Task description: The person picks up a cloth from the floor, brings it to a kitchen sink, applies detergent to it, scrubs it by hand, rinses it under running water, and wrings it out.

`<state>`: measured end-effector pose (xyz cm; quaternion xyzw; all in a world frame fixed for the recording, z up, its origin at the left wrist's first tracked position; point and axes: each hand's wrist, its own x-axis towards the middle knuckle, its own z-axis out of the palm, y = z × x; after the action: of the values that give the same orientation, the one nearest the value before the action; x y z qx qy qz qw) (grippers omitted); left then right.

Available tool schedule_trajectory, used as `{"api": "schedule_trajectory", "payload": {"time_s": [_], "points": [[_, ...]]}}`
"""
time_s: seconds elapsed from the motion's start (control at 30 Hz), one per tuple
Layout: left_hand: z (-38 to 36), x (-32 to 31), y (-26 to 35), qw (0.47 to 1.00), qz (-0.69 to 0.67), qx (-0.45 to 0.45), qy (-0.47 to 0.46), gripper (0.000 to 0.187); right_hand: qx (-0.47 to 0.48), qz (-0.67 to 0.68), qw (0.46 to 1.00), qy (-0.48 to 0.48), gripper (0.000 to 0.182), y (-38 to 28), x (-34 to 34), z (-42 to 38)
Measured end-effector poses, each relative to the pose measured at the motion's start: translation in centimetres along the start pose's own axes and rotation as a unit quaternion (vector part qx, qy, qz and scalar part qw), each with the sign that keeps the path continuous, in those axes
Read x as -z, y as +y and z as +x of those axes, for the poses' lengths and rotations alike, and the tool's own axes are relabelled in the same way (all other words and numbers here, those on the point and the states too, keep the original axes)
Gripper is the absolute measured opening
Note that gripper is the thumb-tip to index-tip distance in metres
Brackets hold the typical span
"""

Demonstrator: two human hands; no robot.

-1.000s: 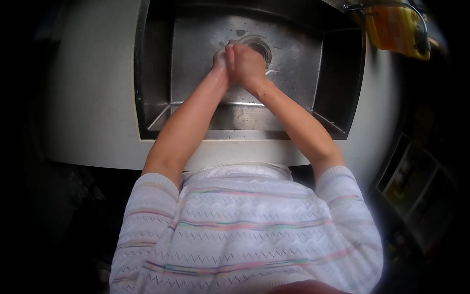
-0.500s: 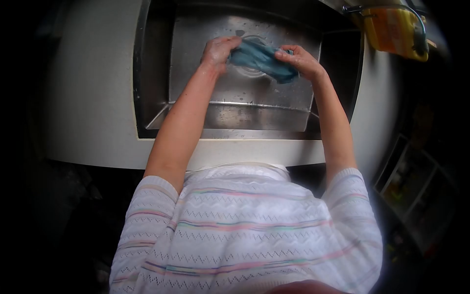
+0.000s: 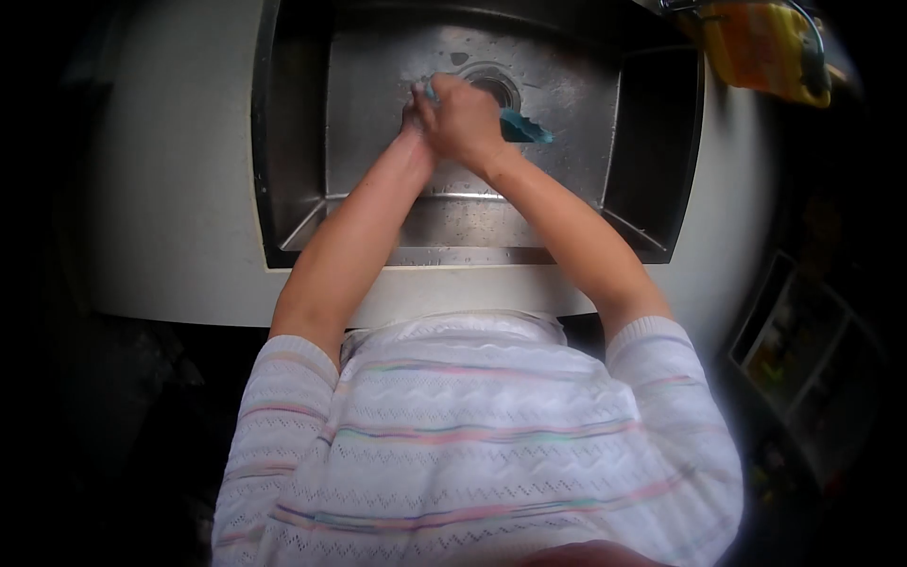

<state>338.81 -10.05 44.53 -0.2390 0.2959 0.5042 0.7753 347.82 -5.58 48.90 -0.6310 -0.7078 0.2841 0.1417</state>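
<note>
A teal cloth [image 3: 522, 128] is bunched between my two hands over the metal sink [image 3: 378, 57]. Its loose end sticks out to the right, beneath my right wrist. My right hand [image 3: 465, 118] is closed over the cloth and covers most of it. Pressed against it on the left, my left hand [image 3: 415, 115] is mostly hidden behind the right one, with a bit of teal showing at its fingers. The round drain [image 3: 496, 87] lies just beyond my hands.
Pale countertop [image 3: 170, 161] surrounds the sink at the left, front and right. At the upper right hangs a yellow and orange container [image 3: 761, 52] near a metal rail. Water drops dot the sink floor. Dark shelving [image 3: 803, 350] stands at the lower right.
My right hand has moved left across the sink to meet my left hand. The cloth, held stretched between them before, is now gathered up in the hands.
</note>
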Motion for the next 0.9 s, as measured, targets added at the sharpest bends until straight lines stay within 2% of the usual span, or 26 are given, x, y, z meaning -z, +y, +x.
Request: {"api": "schedule_trajectory", "payload": {"time_s": [0.07, 0.1, 0.2, 0.23, 0.33, 0.37, 0.4, 0.47, 0.5, 0.53, 0.57, 0.67, 0.7, 0.73, 0.8, 0.83, 0.87, 0.9], "points": [[3.3, 1.3, -1.7, 0.987, 0.136, -0.083, -0.015, 0.033, -0.011, -0.058, 0.998, 0.005, 0.027, 0.5, -1.1, 0.9], [3.5, 0.7, -1.2, 0.979, 0.181, -0.089, 0.018, 0.038, -0.023, -0.070, 0.997, -0.012, 0.026, -0.2, -0.7, 0.9], [1.4, -0.5, -0.3, 0.994, 0.080, -0.068, 0.044, 0.031, 0.064, -0.078, 0.995, -0.016, 0.026, -2.2, 0.0, -1.4], [1.0, 0.1, 0.4, 0.989, 0.127, -0.074, 0.021, 0.036, 0.150, -0.042, 0.988, 0.025, 0.025, -2.5, -1.0, -3.0], [1.5, 0.1, -0.6, 0.980, 0.173, -0.079, 0.059, 0.029, 0.093, -0.060, 0.994, -0.002, 0.025, -1.1, -1.7, -2.9], [1.8, -0.2, -0.8, 0.976, 0.189, -0.083, 0.069, 0.027, 0.020, -0.071, 0.997, -0.003, 0.027, 0.4, -1.4, -1.1], [1.9, -0.4, -0.8, 0.982, 0.175, -0.060, 0.031, 0.026, -0.061, -0.053, 0.997, -0.020, 0.036, 2.5, -1.4, 0.8], [1.8, -1.3, -0.7, 0.989, 0.143, -0.012, -0.042, 0.024, -0.036, -0.001, 0.999, 0.020, 0.040, 5.0, -2.2, 1.5], [0.5, -2.4, -0.4, 0.989, 0.147, -0.004, -0.026, 0.022, -0.081, 0.131, 0.986, -0.057, 0.040, 5.3, -1.0, 0.8], [0.5, -2.1, 0.0, 0.988, 0.142, 0.014, -0.058, 0.021, -0.121, 0.262, 0.949, -0.130, 0.040, 4.6, 1.1, 0.5], [0.8, -2.0, 0.8, 0.986, 0.137, 0.029, -0.092, 0.021, -0.154, 0.387, 0.887, -0.198, 0.041, 4.3, 2.8, 0.4], [1.0, -2.2, 1.5, 0.977, 0.149, 0.040, -0.149, 0.021, -0.125, 0.400, 0.870, -0.259, 0.037, 5.6, 5.7, -0.2], [-0.3, -3.2, 1.5, 0.970, 0.169, 0.040, -0.171, 0.023, -0.108, 0.354, 0.885, -0.282, 0.027, 6.0, 6.3, -0.2], [-1.1, -3.8, 1.5, 0.962, 0.191, 0.039, -0.194, 0.025, -0.124, 0.382, 0.878, -0.261, 0.024, 6.1, 6.7, -0.3], [-0.9, -3.3, 1.6, 0.927, 0.320, 0.001, -0.196, 0.027, -0.156, 0.438, 0.858, -0.216, 0.019, 6.2, 7.1, -0.6], [-0.3, -2.7, 1.8, 0.905, 0.385, -0.002, -0.184, 0.026, -0.175, 0.514, 0.817, -0.194, 0.011, 6.3, 7.4, -0.7], [0.3, -2.1, 1.9, 0.878, 0.448, -0.005, -0.170, 0.026, -0.183, 0.546, 0.798, -0.179, 0.010, 6.5, 7.4, -0.6], [0.0, -2.4, 1.9, 0.894, 0.424, -0.023, -0.145, 0.025, -0.191, 0.576, 0.778, -0.164, 0.008, 6.9, 7.4, -0.6]]}}
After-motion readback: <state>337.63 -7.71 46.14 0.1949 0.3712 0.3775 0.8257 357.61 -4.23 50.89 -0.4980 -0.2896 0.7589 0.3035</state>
